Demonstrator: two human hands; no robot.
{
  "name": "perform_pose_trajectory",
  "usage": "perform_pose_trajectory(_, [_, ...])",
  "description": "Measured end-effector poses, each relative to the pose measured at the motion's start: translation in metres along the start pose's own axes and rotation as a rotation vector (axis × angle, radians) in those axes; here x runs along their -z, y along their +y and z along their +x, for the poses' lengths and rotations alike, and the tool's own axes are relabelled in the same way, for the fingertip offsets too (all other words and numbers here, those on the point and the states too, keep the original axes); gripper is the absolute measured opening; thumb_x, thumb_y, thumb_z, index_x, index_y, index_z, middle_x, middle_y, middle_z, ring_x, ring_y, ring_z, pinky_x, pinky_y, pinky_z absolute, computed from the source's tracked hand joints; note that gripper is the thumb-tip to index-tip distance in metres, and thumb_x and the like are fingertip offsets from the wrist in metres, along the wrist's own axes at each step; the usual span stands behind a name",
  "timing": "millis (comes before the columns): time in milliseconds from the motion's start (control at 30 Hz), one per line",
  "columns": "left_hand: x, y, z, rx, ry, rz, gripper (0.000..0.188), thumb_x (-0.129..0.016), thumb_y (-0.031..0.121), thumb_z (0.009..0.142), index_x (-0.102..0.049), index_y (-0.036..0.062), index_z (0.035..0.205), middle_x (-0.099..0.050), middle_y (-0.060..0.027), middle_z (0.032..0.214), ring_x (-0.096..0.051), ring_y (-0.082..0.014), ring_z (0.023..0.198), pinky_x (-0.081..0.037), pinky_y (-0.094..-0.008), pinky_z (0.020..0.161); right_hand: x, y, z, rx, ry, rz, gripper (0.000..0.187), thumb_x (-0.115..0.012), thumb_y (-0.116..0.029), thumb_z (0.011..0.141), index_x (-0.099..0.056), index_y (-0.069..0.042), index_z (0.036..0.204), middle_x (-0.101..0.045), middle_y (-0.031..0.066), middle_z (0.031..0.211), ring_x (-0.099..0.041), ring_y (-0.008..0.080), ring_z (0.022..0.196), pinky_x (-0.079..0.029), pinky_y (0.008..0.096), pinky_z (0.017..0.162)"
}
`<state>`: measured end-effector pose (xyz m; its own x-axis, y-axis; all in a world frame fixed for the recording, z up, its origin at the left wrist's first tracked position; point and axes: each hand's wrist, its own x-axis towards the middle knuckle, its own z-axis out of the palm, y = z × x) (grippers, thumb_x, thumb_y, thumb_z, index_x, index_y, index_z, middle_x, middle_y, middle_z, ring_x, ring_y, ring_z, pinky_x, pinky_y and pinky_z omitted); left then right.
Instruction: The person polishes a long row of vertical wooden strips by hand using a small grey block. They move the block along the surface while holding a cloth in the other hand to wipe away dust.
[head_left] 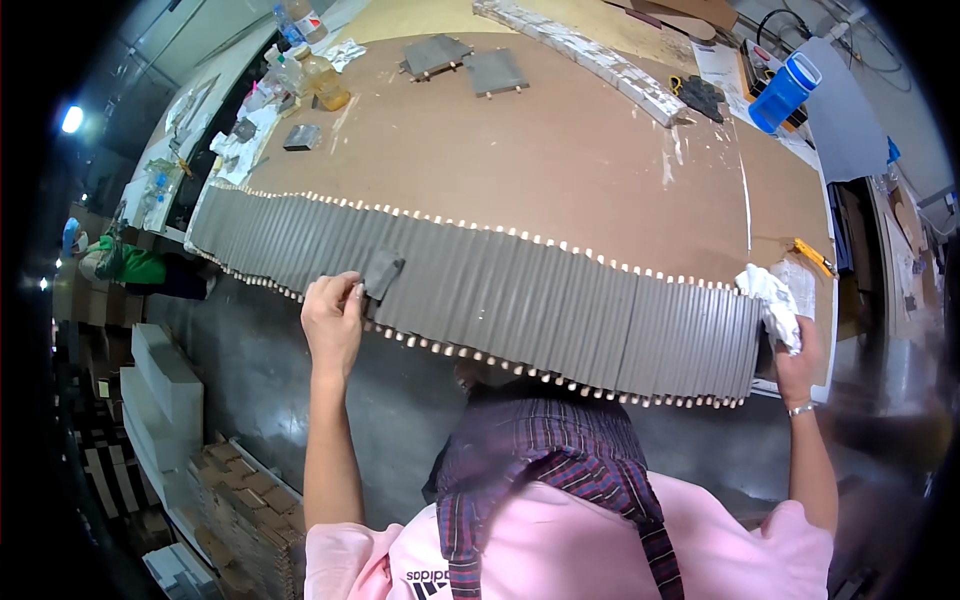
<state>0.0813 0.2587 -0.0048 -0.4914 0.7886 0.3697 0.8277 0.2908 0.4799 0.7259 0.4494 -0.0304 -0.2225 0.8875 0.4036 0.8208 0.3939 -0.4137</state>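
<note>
A long row of dark grey slats (480,290), set side by side with pale wooden pegs sticking out at both ends, runs across the near edge of the table. My left hand (333,312) is closed in a pinch at the edge of a small dark grey piece (383,274), which lies against the slats; its material is unclear. At the row's right end, my right hand (797,362) grips a crumpled white cloth (772,300). Part of that hand's fingers is hidden behind the cloth.
Two grey slat panels (496,72) lie at the far side, near a long white-stained bar (590,58). Bottles (322,82) and a dark block (301,137) stand at left. A blue jug (785,92) and a yellow cutter (815,256) are at right.
</note>
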Motion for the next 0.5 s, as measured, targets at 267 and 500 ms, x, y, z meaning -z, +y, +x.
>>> perform_pose_trajectory(267, [0.006, 0.003, 0.001, -0.116, 0.004, 0.036, 0.021, -0.078, 0.010, 0.079, -0.067, 0.0053, 0.097, -0.066, -0.0090, 0.099, -0.061, -0.0314, 0.093, -0.049, -0.0429, 0.082, -0.019, -0.023, -0.022, -0.312, 0.120, 0.032, 0.043, -0.066, -0.003, 0.077, -0.057, 0.007, 0.118, -0.065, 0.0173, 0.106, -0.062, 0.0287, 0.099, -0.047, 0.0353, 0.093])
perform_pose_trajectory(500, [-0.003, -0.006, -0.006, -0.135, -0.020, 0.135, 0.042, -0.080, 0.013, 0.070, -0.066, 0.0075, 0.108, -0.065, -0.0068, 0.105, -0.060, -0.0296, 0.102, -0.046, -0.0439, 0.084, -0.024, -0.009, -0.028, -0.498, 0.089, 0.014, 0.058, -0.070, -0.010, 0.079, -0.055, 0.011, 0.131, -0.066, 0.0218, 0.119, -0.060, 0.0303, 0.113, -0.043, 0.0378, 0.102])
